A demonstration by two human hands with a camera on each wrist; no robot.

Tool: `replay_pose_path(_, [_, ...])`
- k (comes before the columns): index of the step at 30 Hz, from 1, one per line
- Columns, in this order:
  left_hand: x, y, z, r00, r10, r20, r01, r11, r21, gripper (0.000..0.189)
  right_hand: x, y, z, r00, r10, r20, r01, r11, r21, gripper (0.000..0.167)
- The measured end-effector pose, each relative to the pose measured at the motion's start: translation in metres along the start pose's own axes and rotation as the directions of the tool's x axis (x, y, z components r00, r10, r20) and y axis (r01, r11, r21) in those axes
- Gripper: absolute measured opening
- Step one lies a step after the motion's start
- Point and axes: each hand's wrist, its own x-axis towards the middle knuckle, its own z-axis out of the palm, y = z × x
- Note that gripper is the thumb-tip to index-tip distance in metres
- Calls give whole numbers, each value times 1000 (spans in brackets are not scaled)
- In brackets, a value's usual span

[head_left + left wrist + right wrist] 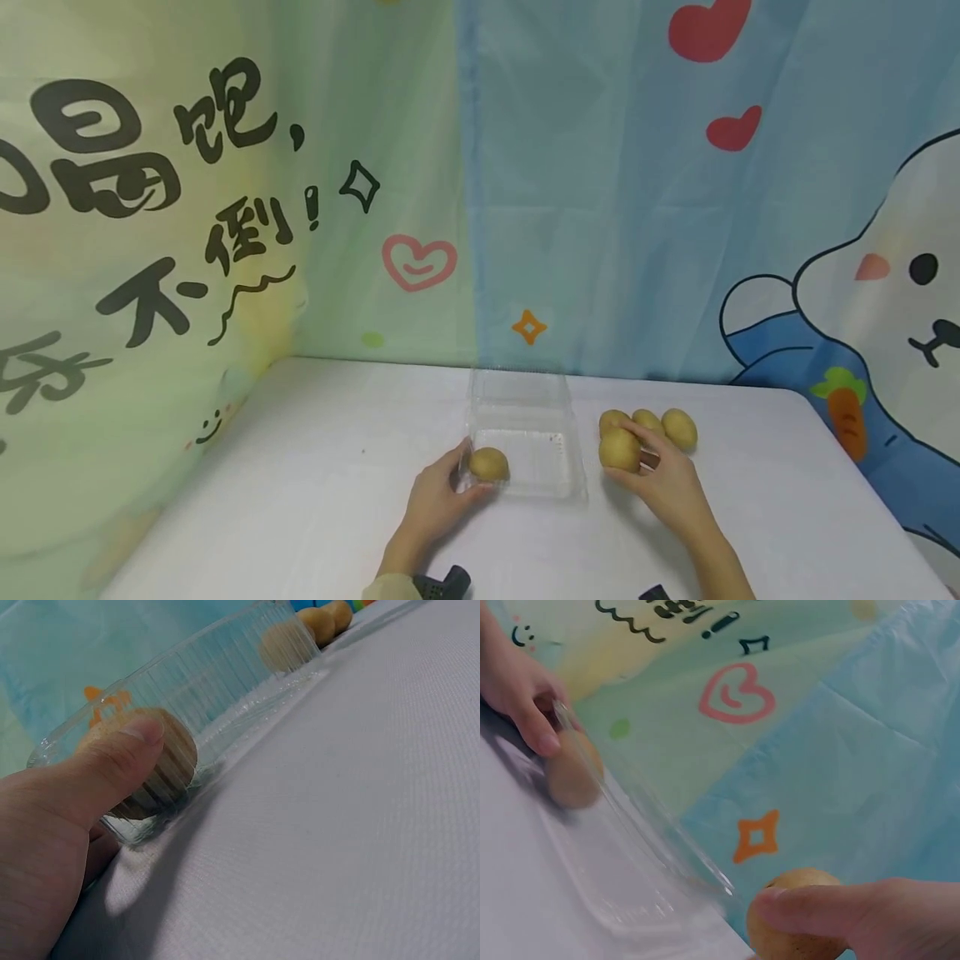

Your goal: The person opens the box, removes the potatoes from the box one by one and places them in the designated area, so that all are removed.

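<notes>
A clear plastic clamshell box [536, 467] lies on the table with its lid [517, 402] folded back towards the curtain. One potato [489, 464] sits inside at the box's left end. My left hand [437, 500] grips that end; in the left wrist view the thumb [124, 761] presses the outside of the ribbed wall, in front of the potato. To the right of the box, my right hand [667, 487] pinches another potato [619, 451] between thumb and fingers. In the right wrist view this held potato [799, 941] is partly covered by the thumb.
Three more potatoes stand close together behind my right hand, the rightmost potato [679, 430] showing most fully. A white cloth [300, 483] covers the table. Along its back edge hangs a printed curtain [555, 208]. Dark wrist devices [450, 582] show at the bottom.
</notes>
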Motion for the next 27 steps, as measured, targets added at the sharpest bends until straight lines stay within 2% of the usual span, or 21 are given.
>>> replay_pose_path(9, [1,0,-2,1000,-26,4,26,1000,4,92,2,20,-25,994,100,43,-96,992,-87,82])
replay_pose_path(18, [1,-1,4,1000,-11,15,11,1000,-13,91,2,44,-48,980,196,39,-186,966,-177,91])
replay_pose_path(27, [0,1,0,1000,-23,20,23,1000,-8,90,3,48,-55,966,254,53,-239,950,-199,96])
